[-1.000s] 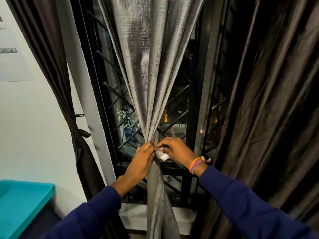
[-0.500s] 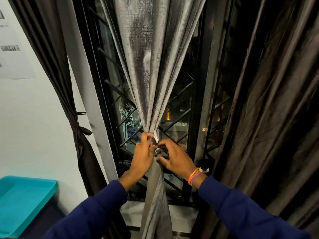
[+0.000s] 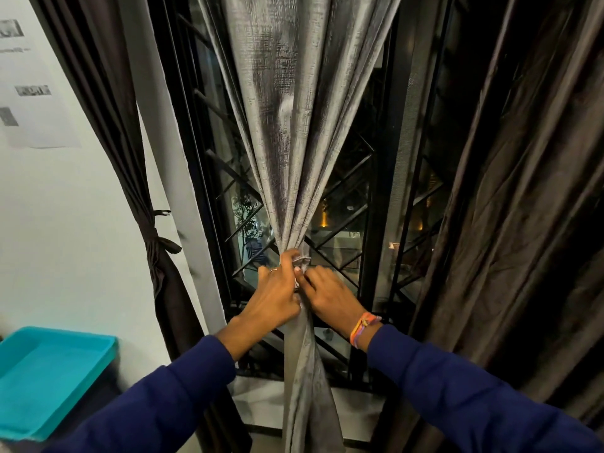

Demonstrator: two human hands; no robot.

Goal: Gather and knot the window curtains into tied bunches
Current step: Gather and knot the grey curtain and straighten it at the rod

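1. We face a window with black bars (image 3: 369,223). A grey curtain (image 3: 294,125) hangs at its middle, spreading wide at the top and narrowing to a tight waist just above our hands.
2. Our left hand (image 3: 273,297) pinches the gathered cloth at the waist, thumb and fingers closed on the bunch.
3. Our right hand (image 3: 328,295) touches the same spot from the right, fingertips gripping a small pale tie or fold of cloth (image 3: 302,261); we cannot tell which.
4. Below the hands the grey cloth falls loose in a narrow tail toward the sill.
5. To the left, a dark curtain (image 3: 157,256) is already bound with its own band. To the right, a second dark curtain (image 3: 506,223) hangs loose, not yet gathered.
6. A turquoise tray (image 3: 49,377) sits near left, well apart from the work.
7. We judge the knot unfinished. The fabric looks smooth and slippery, so if either pinch eases before the tie is snug, the folds could fan back out, or the band could slide down the tail.
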